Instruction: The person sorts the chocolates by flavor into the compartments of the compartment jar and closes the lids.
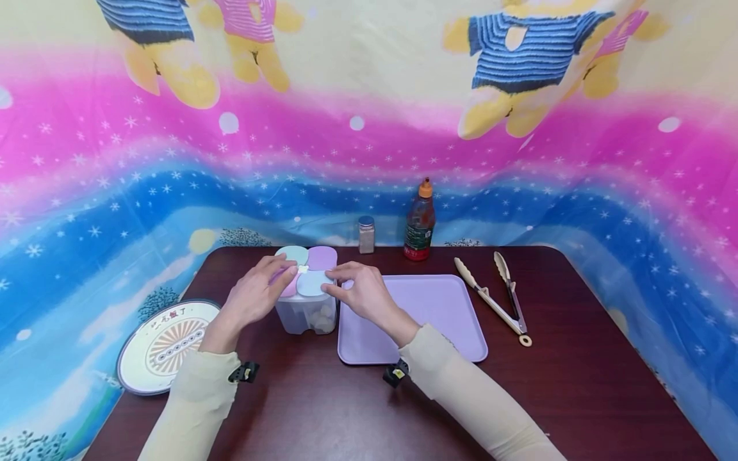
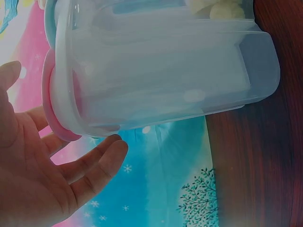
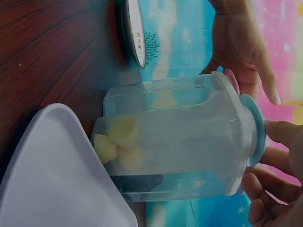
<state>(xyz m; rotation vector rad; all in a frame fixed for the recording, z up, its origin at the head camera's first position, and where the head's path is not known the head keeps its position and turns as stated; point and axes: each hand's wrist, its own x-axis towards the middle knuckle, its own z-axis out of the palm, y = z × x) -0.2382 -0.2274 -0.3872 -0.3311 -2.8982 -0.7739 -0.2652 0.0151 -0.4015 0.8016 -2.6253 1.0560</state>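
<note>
A clear plastic storage box (image 1: 296,317) stands on the table, with green, purple, pink and light blue lids on top. Pale round chunks (image 3: 124,131) lie at its bottom in one compartment; something dark shows in another. My left hand (image 1: 254,294) is over the left side of the box, fingers extended at the pink lid (image 2: 51,101) and the box's rim. From the right, my right hand (image 1: 363,288) reaches to the light blue lid (image 1: 314,283). Its thumb and forefinger touch that lid's edge, and the other fingers bend loosely beside the rim.
Right of the box lies a purple tray (image 1: 426,314), with open tongs (image 1: 490,301) beyond it. A shaker jar (image 1: 366,235) and a sauce bottle (image 1: 419,224) stand at the back edge. At the left edge sits a patterned plate (image 1: 141,358). A printed cloth hangs behind.
</note>
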